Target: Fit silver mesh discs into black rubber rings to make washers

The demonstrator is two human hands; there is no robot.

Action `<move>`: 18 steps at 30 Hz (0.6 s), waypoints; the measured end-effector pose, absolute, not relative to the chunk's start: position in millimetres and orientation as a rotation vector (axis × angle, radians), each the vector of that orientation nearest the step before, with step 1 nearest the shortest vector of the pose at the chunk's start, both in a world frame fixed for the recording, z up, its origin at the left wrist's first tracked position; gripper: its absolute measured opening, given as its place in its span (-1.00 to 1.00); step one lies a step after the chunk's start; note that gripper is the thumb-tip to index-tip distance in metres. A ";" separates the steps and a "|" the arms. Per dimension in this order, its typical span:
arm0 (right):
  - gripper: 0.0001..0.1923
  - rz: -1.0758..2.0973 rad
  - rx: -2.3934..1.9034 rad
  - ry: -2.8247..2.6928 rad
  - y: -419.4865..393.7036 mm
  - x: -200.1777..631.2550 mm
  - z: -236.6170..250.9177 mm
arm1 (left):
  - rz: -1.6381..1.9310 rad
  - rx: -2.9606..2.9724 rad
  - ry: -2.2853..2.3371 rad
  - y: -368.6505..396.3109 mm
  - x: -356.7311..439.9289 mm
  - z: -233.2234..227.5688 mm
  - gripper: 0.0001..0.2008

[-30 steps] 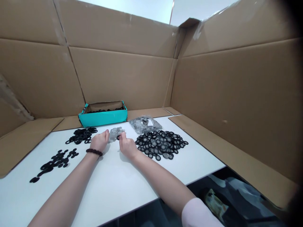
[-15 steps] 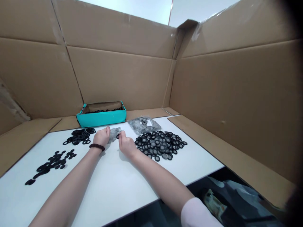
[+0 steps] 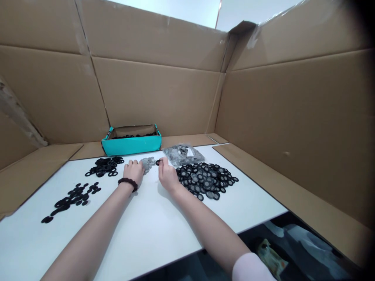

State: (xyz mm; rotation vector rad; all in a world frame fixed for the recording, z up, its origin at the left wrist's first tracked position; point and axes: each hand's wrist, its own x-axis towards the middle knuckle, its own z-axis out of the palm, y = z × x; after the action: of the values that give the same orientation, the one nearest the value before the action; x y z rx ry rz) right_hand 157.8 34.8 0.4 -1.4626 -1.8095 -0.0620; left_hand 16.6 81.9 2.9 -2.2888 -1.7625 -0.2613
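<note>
Head view: on the white desk [image 3: 152, 230], the right hand [image 3: 168, 176] pinches a small black ring [image 3: 158, 162] between narrowed fingers, beside one small heap of grey discs [image 3: 148, 162] toward the far edge, close enough for picking. The left hand [image 3: 133, 171] rests curled against that heap; whether it holds anything, I cannot tell. Two loose black-ring piles [image 3: 105, 166] [image 3: 73, 195] lie left, one assembled pile [image 3: 206, 179] right, one clear bag [image 3: 183, 153] and one teal box [image 3: 131, 141] behind.

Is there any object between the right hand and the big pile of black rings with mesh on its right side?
Nothing visible does. The right hand holds one black ring at its fingertips, and only bare white table lies between it and the finished pile.
</note>
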 end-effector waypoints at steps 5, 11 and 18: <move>-0.73 -0.028 -1.481 -1.787 33.7 158.0 2.6 | -0.305 -2.338 -1.813 83.8 15.7 0.7 -0.72; -0.73 -0.019 -1.473 -1.822 31.0 156.6 4.4 | -0.457 -2.338 -1.911 92.0 10.5 0.7 -0.74; -0.73 0.010 -1.497 -1.805 31.6 157.2 4.6 | -0.430 -2.277 -1.758 85.9 11.4 6.4 -0.74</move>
State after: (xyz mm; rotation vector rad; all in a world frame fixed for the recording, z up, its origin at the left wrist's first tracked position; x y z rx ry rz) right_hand 157.2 31.6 4.6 -1.4965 -1.8053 0.0103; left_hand 11.4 85.9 6.4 -2.2766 -1.7579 -0.4300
